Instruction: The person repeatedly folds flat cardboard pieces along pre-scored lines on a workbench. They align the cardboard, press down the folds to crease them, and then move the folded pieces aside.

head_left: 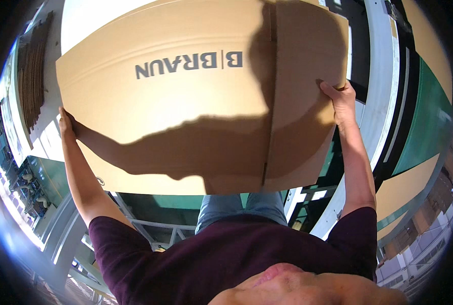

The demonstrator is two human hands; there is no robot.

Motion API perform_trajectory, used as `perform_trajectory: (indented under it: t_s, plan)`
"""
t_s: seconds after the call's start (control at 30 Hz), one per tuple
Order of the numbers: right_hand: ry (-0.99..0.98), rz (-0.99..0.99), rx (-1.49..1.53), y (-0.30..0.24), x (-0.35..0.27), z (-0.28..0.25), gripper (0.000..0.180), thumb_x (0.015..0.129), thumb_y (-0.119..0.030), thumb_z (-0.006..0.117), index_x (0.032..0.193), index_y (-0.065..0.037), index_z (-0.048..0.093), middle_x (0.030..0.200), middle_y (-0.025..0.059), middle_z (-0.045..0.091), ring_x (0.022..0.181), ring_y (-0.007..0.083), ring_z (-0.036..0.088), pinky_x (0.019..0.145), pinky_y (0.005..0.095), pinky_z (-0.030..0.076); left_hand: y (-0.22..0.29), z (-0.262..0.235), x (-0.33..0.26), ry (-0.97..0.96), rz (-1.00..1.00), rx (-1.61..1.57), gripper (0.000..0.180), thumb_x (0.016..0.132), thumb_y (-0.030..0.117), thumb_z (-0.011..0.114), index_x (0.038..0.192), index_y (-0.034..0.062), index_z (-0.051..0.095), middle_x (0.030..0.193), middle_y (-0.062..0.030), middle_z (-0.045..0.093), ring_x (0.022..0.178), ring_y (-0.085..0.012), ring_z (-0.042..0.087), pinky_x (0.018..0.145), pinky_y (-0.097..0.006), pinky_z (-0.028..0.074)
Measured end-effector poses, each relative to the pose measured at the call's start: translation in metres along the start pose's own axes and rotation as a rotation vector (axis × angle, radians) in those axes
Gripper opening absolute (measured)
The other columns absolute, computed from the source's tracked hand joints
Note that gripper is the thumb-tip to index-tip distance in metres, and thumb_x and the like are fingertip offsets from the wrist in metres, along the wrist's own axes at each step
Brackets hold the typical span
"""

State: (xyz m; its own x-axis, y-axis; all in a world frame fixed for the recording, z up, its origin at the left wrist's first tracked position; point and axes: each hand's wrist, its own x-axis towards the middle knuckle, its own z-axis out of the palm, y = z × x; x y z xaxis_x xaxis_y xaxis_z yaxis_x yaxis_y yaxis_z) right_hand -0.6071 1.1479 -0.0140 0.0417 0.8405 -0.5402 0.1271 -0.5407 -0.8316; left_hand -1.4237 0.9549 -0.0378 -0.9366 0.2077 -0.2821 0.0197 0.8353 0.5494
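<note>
A large flattened cardboard sheet fills the space in front of me, with dark printing upside down on it. A crease and slit run along its right part, and a broad shadow lies over much of it. At the sheet's left edge my left hand grips it, its fingers mostly hidden. My right hand is closed round the right edge, the thumb lying on the top face and the fingers out of sight underneath.
A pile of brown cardboard sheets stands at the far left on a white surface. Pale metal rails run along the right, beside a green surface. Another cardboard piece lies at the lower right.
</note>
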Motion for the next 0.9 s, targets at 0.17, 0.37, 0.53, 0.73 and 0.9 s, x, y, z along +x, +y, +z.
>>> perform_trajectory:
  t_s: [0.17,0.37,0.53,0.73,0.9]
  plan:
    - [0.231,-0.253,-0.383,0.011,-0.003,0.017,0.048,0.071,-0.033,0.081,0.099,-0.001,0.059,0.092,0.0118,0.067,0.082,0.0201,0.065,0.076,0.0296,0.052,0.022,0.026,-0.025,0.308,0.143,0.691,0.087,0.089,0.067,0.019,0.103,-0.0041,0.066,0.103,-0.0271,0.063,0.108,-0.0409,0.056,0.092,-0.044,0.043]
    - [0.267,-0.341,-0.463,0.013,0.0,0.018,0.058,0.068,-0.046,0.08,0.098,-0.001,0.06,0.094,0.0124,0.066,0.085,0.0233,0.065,0.079,0.0333,0.05,0.002,0.043,-0.044,0.334,0.151,0.655,0.077,0.093,0.059,0.022,0.089,-0.0011,0.07,0.096,-0.0233,0.066,0.094,-0.0422,0.061,0.084,-0.047,0.047]
    - [0.299,-0.284,-0.509,0.012,-0.001,0.014,0.066,0.063,-0.05,0.081,0.101,0.0,0.06,0.094,0.0128,0.066,0.085,0.0234,0.065,0.079,0.0339,0.05,0.005,0.049,-0.062,0.33,0.209,0.594,0.076,0.091,0.061,0.026,0.095,-0.0035,0.066,0.099,-0.0239,0.065,0.098,-0.0408,0.061,0.086,-0.047,0.046]
    - [0.345,-0.211,-0.627,0.01,0.0,0.008,0.076,0.059,-0.057,0.08,0.104,0.0,0.06,0.097,0.0148,0.067,0.09,0.0273,0.065,0.082,0.0372,0.05,0.019,0.044,-0.14,0.204,0.39,0.577,0.064,0.088,0.053,0.039,0.118,-0.0019,0.055,0.113,-0.0249,0.06,0.106,-0.0404,0.057,0.093,-0.046,0.043]
    - [0.379,-0.189,-0.696,-0.003,-0.006,0.01,0.083,0.055,-0.063,0.079,0.106,-0.001,0.06,0.099,0.0147,0.067,0.094,0.0293,0.064,0.084,0.0397,0.05,-0.048,0.087,-0.29,-0.057,1.012,0.392,0.057,0.087,0.023,0.055,0.136,-0.0005,0.039,0.141,-0.0204,0.039,0.135,-0.0337,0.029,0.111,-0.049,0.022]
